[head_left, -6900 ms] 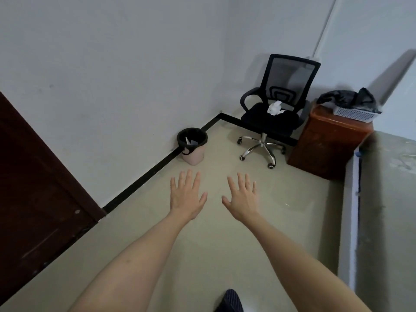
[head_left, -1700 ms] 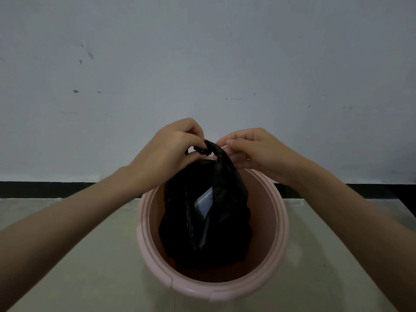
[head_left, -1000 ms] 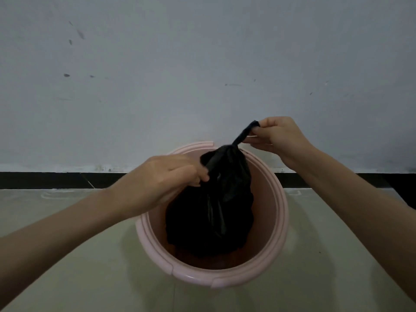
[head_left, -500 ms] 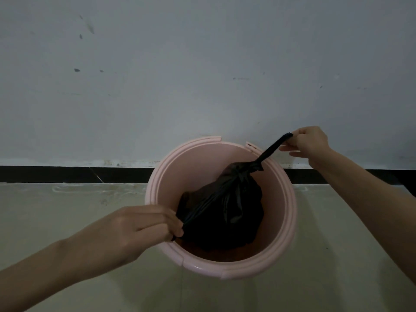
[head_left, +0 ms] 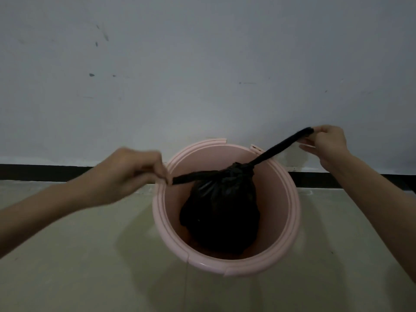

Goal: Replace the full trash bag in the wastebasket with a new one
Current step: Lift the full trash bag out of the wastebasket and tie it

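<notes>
A pink round wastebasket (head_left: 292, 221) stands on the floor against the wall. Inside it sits a full black trash bag (head_left: 220, 217), bunched at the top into a knot. Two twisted black ends run out from the knot. My left hand (head_left: 130, 174) pinches the left end just outside the basket's left rim. My right hand (head_left: 326, 143) pinches the right end, stretched up and to the right above the rim. Both ends are pulled taut and apart. No new bag is in view.
A white wall (head_left: 202, 64) with a black baseboard (head_left: 33, 172) rises directly behind the basket. Beige floor tiles (head_left: 90, 266) lie around it on the left, right and near side.
My left hand has risen from the basket's near-left side to its left rim. My right hand has moved further right and up. The bag's two ends are stretched wider and the knot is tighter.
</notes>
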Motion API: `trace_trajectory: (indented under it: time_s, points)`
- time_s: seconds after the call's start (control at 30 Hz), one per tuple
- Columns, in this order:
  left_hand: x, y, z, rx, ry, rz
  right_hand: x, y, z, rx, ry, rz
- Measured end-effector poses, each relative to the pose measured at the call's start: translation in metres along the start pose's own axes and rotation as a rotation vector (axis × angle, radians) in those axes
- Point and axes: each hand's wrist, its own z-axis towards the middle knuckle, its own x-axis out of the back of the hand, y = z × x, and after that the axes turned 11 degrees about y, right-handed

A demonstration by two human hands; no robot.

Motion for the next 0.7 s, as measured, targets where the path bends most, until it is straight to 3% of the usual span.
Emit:
trace_trajectory:
  time_s: [0.13,0.23,0.43,0.57,0.7]
  points:
    - [-0.012,0.004,0.020,0.112,0.295,-0.653,-0.012,-0.032,-0.032,0.080,-0.308,0.156]
    - [-0.028,0.014,0.040,0.238,0.438,-0.796,-0.017,-0.053,-0.052,0.097,-0.407,0.298]
    - [-0.019,0.029,0.063,0.160,0.463,-0.618,-0.016,-0.066,-0.078,0.426,-0.720,0.123]
    - [0.007,-0.011,0.051,0.204,0.434,-0.428,0.006,-0.055,-0.047,0.410,-0.634,0.044]
    - [0.019,-0.042,0.025,0.277,0.373,-0.361,0.035,-0.022,-0.018,0.200,-0.503,0.108]
